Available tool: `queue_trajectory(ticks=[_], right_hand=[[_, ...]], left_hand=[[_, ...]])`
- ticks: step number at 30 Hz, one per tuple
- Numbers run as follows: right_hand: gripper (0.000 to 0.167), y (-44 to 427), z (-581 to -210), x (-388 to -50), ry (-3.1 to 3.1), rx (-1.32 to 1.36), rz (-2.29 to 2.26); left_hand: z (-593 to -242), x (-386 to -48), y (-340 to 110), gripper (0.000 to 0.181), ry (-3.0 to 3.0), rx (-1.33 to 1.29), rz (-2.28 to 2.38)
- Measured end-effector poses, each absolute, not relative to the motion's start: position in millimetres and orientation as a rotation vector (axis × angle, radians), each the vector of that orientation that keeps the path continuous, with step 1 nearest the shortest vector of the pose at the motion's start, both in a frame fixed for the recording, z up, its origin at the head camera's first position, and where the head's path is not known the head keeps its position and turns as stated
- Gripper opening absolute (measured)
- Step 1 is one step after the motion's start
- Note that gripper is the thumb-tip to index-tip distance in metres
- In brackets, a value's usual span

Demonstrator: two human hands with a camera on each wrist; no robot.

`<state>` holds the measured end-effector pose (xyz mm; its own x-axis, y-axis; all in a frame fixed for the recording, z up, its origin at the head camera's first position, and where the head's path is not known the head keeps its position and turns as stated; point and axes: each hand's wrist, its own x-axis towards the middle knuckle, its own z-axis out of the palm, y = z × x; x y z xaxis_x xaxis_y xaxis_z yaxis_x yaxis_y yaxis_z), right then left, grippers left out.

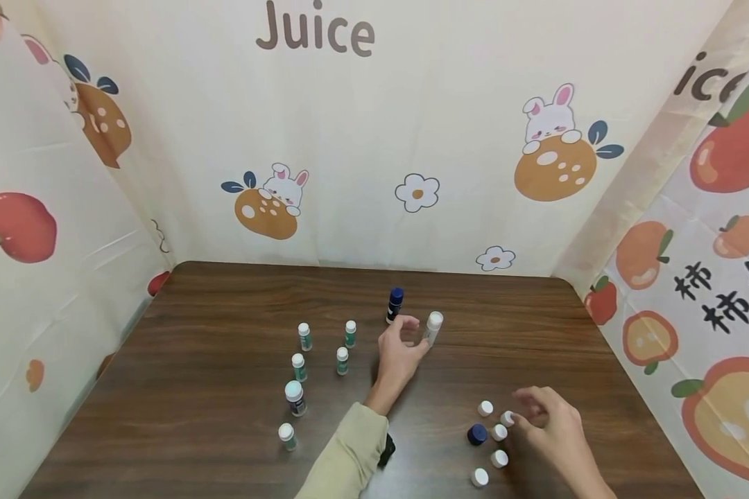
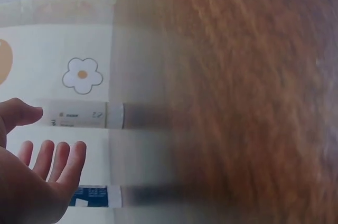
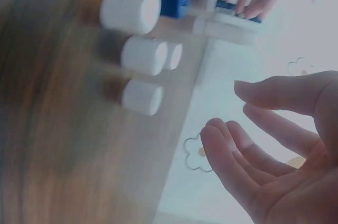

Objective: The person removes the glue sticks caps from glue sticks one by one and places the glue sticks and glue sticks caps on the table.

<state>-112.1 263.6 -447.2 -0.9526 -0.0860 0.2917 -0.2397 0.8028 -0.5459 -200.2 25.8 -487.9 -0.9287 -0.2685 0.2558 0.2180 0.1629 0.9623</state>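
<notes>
A white bottle (image 1: 433,328) stands upright on the dark wood table, beside the thumb of my left hand (image 1: 399,352). That hand has its thumb and fingers spread apart, with nothing gripped between them; in the left wrist view I cannot tell whether the thumb touches the bottle (image 2: 79,114). Just behind its fingers is a dark blue bottle (image 1: 395,305). My right hand (image 1: 557,431) hovers at the right beside several small white caps (image 1: 499,459) and one dark blue cap (image 1: 477,434). Its fingers are loosely bent and hold nothing in the right wrist view.
Left of my left arm stand several small white-capped bottles with green labels (image 1: 342,362), plus a larger white-capped bottle with a dark label (image 1: 295,398). A black object (image 1: 387,450) is partly hidden by my left sleeve. Printed curtains (image 1: 349,138) enclose the table's back and sides.
</notes>
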Motion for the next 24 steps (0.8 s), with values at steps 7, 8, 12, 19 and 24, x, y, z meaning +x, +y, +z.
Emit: queue_trajectory(ticks=[7, 8, 12, 19, 24], right_hand=[[0.042, 253, -433, -108, -2.616, 0.284, 0.940], [0.044, 252, -432, -108, -2.599, 0.296, 0.943], [0.047, 246, -427, -110, -2.532, 0.344, 0.962], [0.048, 238, -416, -115, -2.498, 0.368, 1.001], [0.048, 233, -413, -120, -2.489, 0.389, 0.991]], left_hand=[[-496, -207, 32, 0.035, -2.067, 0.039, -1.845], [-497, -207, 33, 0.036, -2.065, 0.036, -1.844], [-501, -210, 35, 0.037, -2.075, 0.056, -1.831], [-507, -215, 40, 0.036, -2.128, 0.073, -1.785], [-508, -219, 45, 0.036, -2.155, 0.101, -1.761]])
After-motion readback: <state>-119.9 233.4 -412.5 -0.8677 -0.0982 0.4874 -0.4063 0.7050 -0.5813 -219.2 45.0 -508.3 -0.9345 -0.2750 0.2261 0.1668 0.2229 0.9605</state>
